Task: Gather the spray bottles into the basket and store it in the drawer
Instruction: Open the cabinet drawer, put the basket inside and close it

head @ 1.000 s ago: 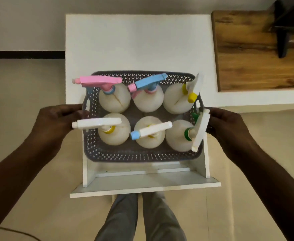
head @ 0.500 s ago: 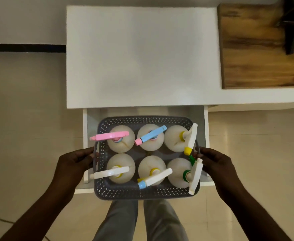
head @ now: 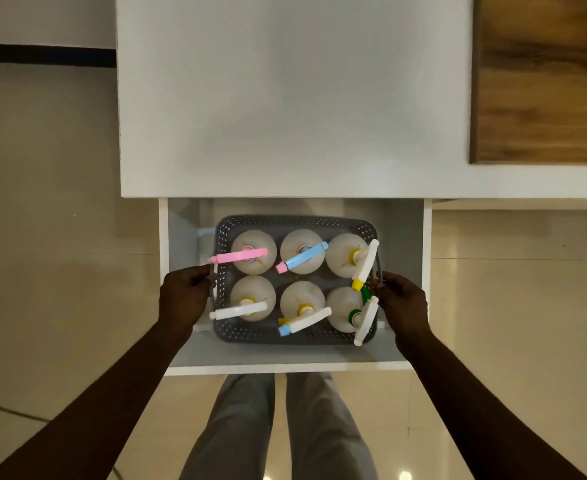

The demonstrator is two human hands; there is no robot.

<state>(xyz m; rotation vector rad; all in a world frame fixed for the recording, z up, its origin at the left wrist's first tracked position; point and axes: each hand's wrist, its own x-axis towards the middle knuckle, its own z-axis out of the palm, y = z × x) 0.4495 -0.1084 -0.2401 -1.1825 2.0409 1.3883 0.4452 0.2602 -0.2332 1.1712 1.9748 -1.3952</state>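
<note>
A grey perforated basket (head: 295, 221) sits low inside the open white drawer (head: 285, 368). It holds several white spray bottles standing upright in two rows, among them one with a pink trigger (head: 242, 255), one with a light blue trigger (head: 302, 261) and one with a green collar (head: 354, 312). My left hand (head: 184, 297) grips the basket's left handle. My right hand (head: 403, 303) grips its right handle. Whether the basket rests on the drawer floor is unclear.
The white cabinet top (head: 292, 98) lies just beyond the drawer. A wooden board (head: 545, 81) lies at the right on the counter. My legs (head: 278, 427) stand below the drawer front. A dark cable (head: 1, 407) crosses the floor at the left.
The basket has gone from above the cabinet top down and toward me into the open drawer, both hands still on its handles. The view has tilted downward.
</note>
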